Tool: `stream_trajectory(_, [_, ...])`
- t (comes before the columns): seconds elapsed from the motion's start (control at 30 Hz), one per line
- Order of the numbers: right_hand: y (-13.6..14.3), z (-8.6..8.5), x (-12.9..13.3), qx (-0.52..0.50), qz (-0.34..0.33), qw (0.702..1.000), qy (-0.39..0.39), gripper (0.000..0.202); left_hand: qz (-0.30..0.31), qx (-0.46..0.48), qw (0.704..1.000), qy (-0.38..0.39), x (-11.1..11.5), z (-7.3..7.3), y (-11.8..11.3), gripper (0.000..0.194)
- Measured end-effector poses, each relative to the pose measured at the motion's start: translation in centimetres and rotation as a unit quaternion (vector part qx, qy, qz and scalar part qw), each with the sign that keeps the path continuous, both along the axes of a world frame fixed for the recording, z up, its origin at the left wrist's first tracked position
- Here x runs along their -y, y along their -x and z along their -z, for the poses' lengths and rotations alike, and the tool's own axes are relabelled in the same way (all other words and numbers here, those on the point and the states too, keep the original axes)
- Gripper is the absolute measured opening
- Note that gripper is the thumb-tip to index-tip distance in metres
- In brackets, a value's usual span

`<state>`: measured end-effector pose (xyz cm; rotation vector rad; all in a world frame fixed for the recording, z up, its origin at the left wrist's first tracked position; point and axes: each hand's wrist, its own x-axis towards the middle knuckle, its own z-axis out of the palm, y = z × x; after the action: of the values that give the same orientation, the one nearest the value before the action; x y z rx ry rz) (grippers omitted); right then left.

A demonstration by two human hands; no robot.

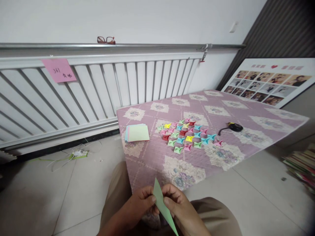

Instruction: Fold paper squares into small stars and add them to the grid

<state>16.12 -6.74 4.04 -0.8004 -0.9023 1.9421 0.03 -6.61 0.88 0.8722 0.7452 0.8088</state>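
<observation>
Both hands pinch a folded strip of pale green paper (162,204) just above my lap. My left hand (140,203) grips its left side, and my right hand (177,206) holds its right side with thumb and fingers. The strip tapers to a point at the top and slants down to the right. Beyond my hands, a low table with a purple floral cloth (221,164) carries several small folded paper pieces (189,135) in many colours, laid out in rows. A stack of pastel paper sheets (137,132) lies at the table's left edge.
A black object with a yellow spot (233,127) lies on the table's right half. A white radiator (73,95) runs along the wall with a pink note (59,69) stuck on it and glasses (106,40) on top. A photo board (268,82) leans at right. Scraps (78,154) lie on the floor.
</observation>
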Motion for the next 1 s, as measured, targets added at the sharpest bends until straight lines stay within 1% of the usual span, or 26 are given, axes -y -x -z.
stream_trajectory(0.1, [0.0,0.3,0.0,-0.004,-0.002,1.0,0.005,0.031,-0.003,-0.002,1.0,0.008,0.0,-0.1,0.0,0.028])
stream_trajectory(0.27, [0.1,0.3,0.1,-0.021,-0.003,1.0,0.014,0.033,-0.006,0.032,0.999,0.037,0.1,-0.3,-0.1,0.033])
stream_trajectory(0.63, [0.3,0.5,0.2,-0.041,-0.001,0.999,0.029,0.034,0.0,0.045,0.997,0.055,0.2,-0.3,0.0,0.031])
stream_trajectory(0.73, [0.5,0.3,0.2,-0.035,0.009,0.999,0.035,0.033,0.003,0.044,0.997,0.059,0.2,-0.3,0.0,0.033])
stream_trajectory(0.8, [0.5,0.0,0.2,-0.016,0.016,0.999,0.04,0.032,0.002,0.044,0.997,0.064,0.2,-0.3,0.0,0.035])
stream_trajectory(0.87, [0.4,-0.4,0.1,0.03,0.028,0.999,0.034,0.03,-0.001,0.041,0.997,0.062,0.2,-0.1,0.1,0.036])
stream_trajectory(1.0, [-0.1,-0.5,-0.3,0.16,0.069,0.984,-0.027,0.029,-0.021,0.011,0.999,0.042,-0.1,0.2,0.2,0.034])
